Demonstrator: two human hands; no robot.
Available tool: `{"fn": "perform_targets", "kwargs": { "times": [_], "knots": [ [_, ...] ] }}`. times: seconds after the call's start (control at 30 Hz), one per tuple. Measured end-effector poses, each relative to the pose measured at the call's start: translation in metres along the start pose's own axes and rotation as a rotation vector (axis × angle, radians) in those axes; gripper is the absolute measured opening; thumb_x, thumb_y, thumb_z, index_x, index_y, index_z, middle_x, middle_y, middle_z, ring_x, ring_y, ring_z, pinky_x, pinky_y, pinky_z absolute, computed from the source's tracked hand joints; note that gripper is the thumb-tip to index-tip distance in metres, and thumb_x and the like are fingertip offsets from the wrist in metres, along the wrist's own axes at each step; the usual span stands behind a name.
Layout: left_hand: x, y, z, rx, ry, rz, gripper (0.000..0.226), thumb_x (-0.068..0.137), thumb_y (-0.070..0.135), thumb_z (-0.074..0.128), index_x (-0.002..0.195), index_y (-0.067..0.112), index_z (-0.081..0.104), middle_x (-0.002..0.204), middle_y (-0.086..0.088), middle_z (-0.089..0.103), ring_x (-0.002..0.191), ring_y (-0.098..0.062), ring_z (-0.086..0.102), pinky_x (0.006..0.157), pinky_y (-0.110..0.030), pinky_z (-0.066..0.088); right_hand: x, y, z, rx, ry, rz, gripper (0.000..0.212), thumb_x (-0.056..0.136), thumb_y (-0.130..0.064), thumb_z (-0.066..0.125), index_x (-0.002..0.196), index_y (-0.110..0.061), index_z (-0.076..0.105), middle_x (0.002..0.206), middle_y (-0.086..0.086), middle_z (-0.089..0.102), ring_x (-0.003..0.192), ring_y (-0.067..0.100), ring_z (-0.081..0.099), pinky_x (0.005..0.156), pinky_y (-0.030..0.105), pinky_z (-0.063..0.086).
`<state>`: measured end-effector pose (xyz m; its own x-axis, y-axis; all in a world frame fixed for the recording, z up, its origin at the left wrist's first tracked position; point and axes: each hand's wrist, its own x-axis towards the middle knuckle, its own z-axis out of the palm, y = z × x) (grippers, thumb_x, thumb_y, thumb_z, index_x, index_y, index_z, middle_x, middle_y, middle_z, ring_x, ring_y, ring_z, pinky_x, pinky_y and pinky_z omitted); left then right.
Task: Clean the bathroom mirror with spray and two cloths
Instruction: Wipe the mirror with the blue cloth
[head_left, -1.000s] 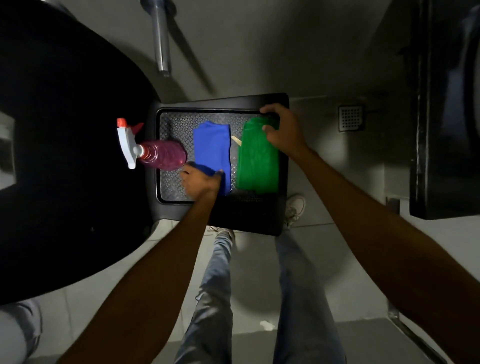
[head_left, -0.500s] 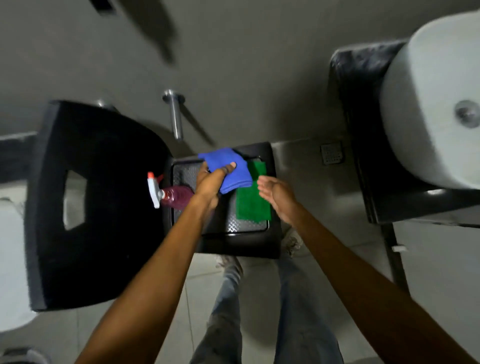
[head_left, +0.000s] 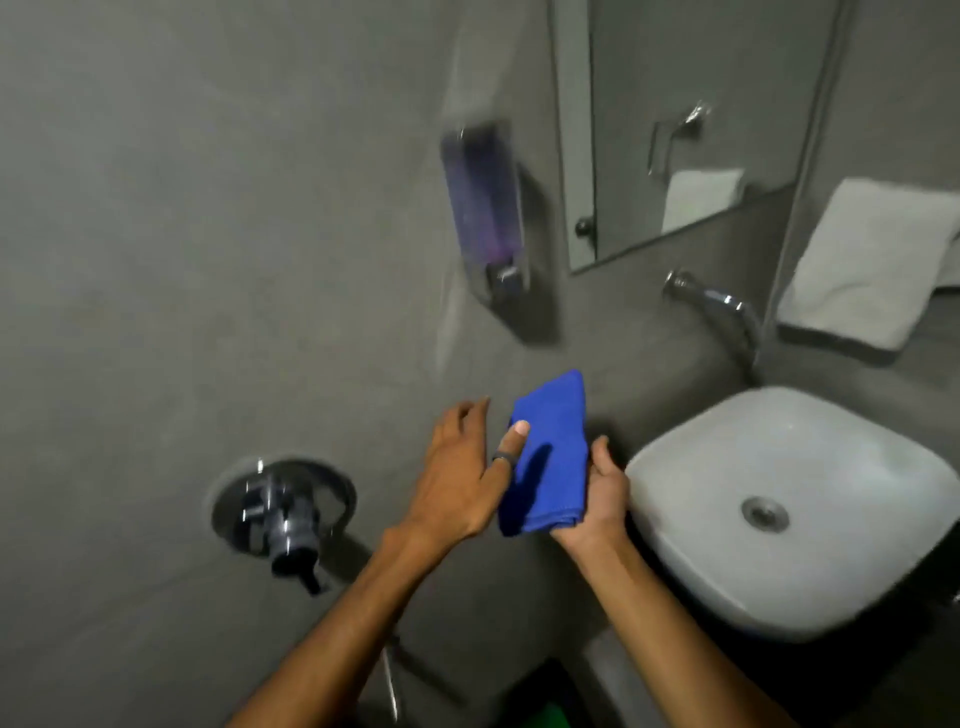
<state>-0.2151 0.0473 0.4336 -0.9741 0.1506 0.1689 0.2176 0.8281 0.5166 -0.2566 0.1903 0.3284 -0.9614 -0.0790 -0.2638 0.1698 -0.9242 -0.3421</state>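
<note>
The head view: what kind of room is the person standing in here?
Most likely a small bathroom. A white basin sits below a wall tap, a mirror hangs above it, and a soap dispenser is fixed to the grey wall.

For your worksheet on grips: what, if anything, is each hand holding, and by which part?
The right hand holds the blue cloth by its lower right edge. The left hand is open, thumb resting on the cloth.
</note>
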Motion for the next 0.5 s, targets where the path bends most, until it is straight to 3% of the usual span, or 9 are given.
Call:
{"fn": "perform_targets", "kwargs": {
  "times": [0.13, 0.23, 0.3, 0.33, 0.4, 0.5],
  "knots": [
    [0.066, 0.071, -0.055, 0.194, 0.066, 0.348, 0.069, 0.106, 0.054, 0.041, 0.160, 0.011, 0.041, 0.166, -0.011, 0.039, 0.163, -0.027, 0.023, 0.133, -0.041, 0.024, 0.019, -0.084, 0.044, -0.039, -0.028, -0.239, 0.064, 0.102, -0.059, 0.029, 0.126, -0.013, 0.066, 0.103, 0.014, 0.080, 0.087, 0.032, 0.078, 0.086, 0.046, 0.053],
    [0.118, 0.117, -0.097, 0.383, 0.184, 0.556, 0.070, 0.105, 0.056, 0.038, 0.158, 0.011, 0.045, 0.167, -0.011, 0.040, 0.167, -0.026, 0.014, 0.134, -0.048, 0.021, 0.038, -0.140, 0.081, -0.082, -0.098, -0.451, 0.055, 0.105, -0.053, 0.030, 0.136, -0.019, 0.061, 0.116, 0.006, 0.075, 0.110, 0.032, 0.067, 0.100, 0.047, 0.051],
    [0.154, 0.145, -0.130, 0.494, 0.274, 0.654, 0.070, 0.104, 0.056, 0.036, 0.158, 0.012, 0.046, 0.168, -0.012, 0.040, 0.167, -0.029, 0.012, 0.135, -0.050, 0.017, 0.053, -0.168, 0.111, -0.197, -0.158, -0.621, 0.044, 0.106, -0.048, 0.031, 0.135, -0.031, 0.060, 0.121, -0.007, 0.074, 0.118, 0.024, 0.062, 0.100, 0.037, 0.052],
    [0.172, 0.157, -0.146, 0.536, 0.317, 0.674, 0.070, 0.104, 0.056, 0.033, 0.159, 0.014, 0.044, 0.170, -0.012, 0.037, 0.167, -0.029, 0.010, 0.136, -0.051, 0.013, 0.060, -0.178, 0.127, -0.283, -0.212, -0.700, 0.042, 0.108, -0.044, 0.029, 0.138, -0.034, 0.056, 0.132, -0.011, 0.069, 0.129, 0.020, 0.057, 0.106, 0.034, 0.048],
    [0.207, 0.178, -0.179, 0.601, 0.404, 0.668, 0.071, 0.105, 0.056, 0.028, 0.162, 0.015, 0.039, 0.174, -0.013, 0.029, 0.167, -0.031, 0.005, 0.136, -0.052, 0.004, 0.083, -0.184, 0.155, -0.563, -0.345, -0.848, 0.048, 0.109, -0.037, 0.022, 0.153, -0.028, 0.038, 0.160, -0.012, 0.040, 0.149, 0.009, 0.037, 0.122, 0.029, 0.032],
    [0.249, 0.187, -0.216, 0.769, 0.535, 0.591, 0.073, 0.106, 0.054, 0.022, 0.167, 0.013, 0.029, 0.178, -0.014, 0.017, 0.167, -0.034, 0.001, 0.135, -0.050, -0.004, 0.127, -0.171, 0.181, -1.246, -0.399, -1.146, 0.054, 0.106, -0.033, 0.020, 0.159, -0.023, 0.021, 0.170, -0.006, 0.011, 0.159, 0.016, 0.007, 0.130, 0.039, 0.009]
  ]
}}
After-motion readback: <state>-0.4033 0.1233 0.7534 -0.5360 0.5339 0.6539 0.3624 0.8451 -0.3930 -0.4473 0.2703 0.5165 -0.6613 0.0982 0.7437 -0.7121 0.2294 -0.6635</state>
